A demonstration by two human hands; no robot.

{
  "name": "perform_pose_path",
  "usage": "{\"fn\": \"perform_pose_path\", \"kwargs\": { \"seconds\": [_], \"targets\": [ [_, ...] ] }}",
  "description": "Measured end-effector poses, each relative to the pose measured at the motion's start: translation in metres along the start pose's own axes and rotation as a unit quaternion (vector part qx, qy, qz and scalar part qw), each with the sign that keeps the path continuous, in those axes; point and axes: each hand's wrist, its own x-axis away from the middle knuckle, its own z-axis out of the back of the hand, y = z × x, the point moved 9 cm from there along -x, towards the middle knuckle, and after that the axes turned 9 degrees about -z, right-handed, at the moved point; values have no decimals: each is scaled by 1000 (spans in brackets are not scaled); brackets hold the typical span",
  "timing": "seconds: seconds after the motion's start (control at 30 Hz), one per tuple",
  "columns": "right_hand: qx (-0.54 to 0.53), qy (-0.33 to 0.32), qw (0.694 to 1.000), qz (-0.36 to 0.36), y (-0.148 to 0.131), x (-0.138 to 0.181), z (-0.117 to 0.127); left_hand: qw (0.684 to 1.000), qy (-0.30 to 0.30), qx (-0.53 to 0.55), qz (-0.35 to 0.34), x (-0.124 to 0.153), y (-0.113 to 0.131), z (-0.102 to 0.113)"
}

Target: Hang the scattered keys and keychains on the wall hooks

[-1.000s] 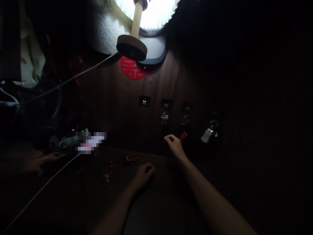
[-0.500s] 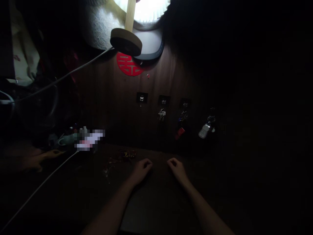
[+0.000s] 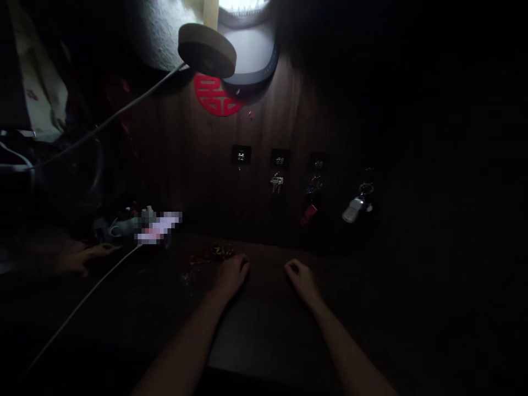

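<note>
The scene is very dark. My left hand [image 3: 231, 273] lies on the dark tabletop [image 3: 256, 324] with curled fingers, right beside a small tangled dark-and-yellowish trinket [image 3: 220, 252]. Its fingertips are partly turned away, so whatever is in them is hidden. Thin reddish strands [image 3: 199, 258] and a small clear piece [image 3: 185, 279] trail from that tangle toward the left. My right hand [image 3: 304, 280] rests on the table across from it, thumb and forefinger closed in a loose ring, and nothing shows in it.
Keys [image 3: 276, 182], a red tag [image 3: 309, 213] and a silver fob [image 3: 353, 210] hang at the back panel. A lamp base [image 3: 208, 50] with a white cable stands above a red paper cutout [image 3: 216, 96]. Leftward are a pixelated bright screen [image 3: 159, 228] and another person's hand [image 3: 88, 256].
My left hand has turned and shifted slightly left, against the tangled trinket. My right hand keeps about the same curl. The whole view has tilted a little downward.
</note>
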Motion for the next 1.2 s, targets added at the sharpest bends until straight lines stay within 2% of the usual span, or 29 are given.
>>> {"fn": "perform_pose_path", "kwargs": {
  "seconds": [0.13, 0.27, 0.4, 0.6, 0.67, 0.8, 0.9, 1.0, 1.07, 1.13, 1.2],
  "targets": [
    [-2, 1, 1000, -4, 0, -2, 1, 992, 21, -99, 72, 4, -14, 26],
    [-3, 0, 1000, -12, 3, -3, 1, 964, -4, -220, 151, 18, -35, 43],
    [0, 7, 1000, -4, 4, -4, 0, 948, -9, -272, 166, 30, -40, 46],
    [-8, 5, 1000, -3, 3, -4, -1, 957, -25, -230, 174, 32, -36, 34],
    [-6, 1, 1000, -4, 3, -4, -1, 969, -20, -200, 143, 28, -30, 27],
    [-5, -4, 1000, 1, 3, -4, -3, 994, -1, -110, 22, 21, -2, 8],
    [4, -6, 1000, 5, 2, -3, -4, 995, -48, 1, -88, 21, 27, -15],
    [18, -6, 1000, 2, 0, -1, -3, 976, -94, 106, -164, 24, 52, -26],
    [22, -8, 1000, 2, -2, 0, -3, 969, -81, 150, -182, 22, 58, -22],
    [31, -10, 999, 6, -5, 2, -3, 972, -22, 159, -170, 16, 50, -10],
    [42, -9, 999, 21, -9, 4, -3, 982, 49, 137, -123, 9, 32, 3]
  ]
}}
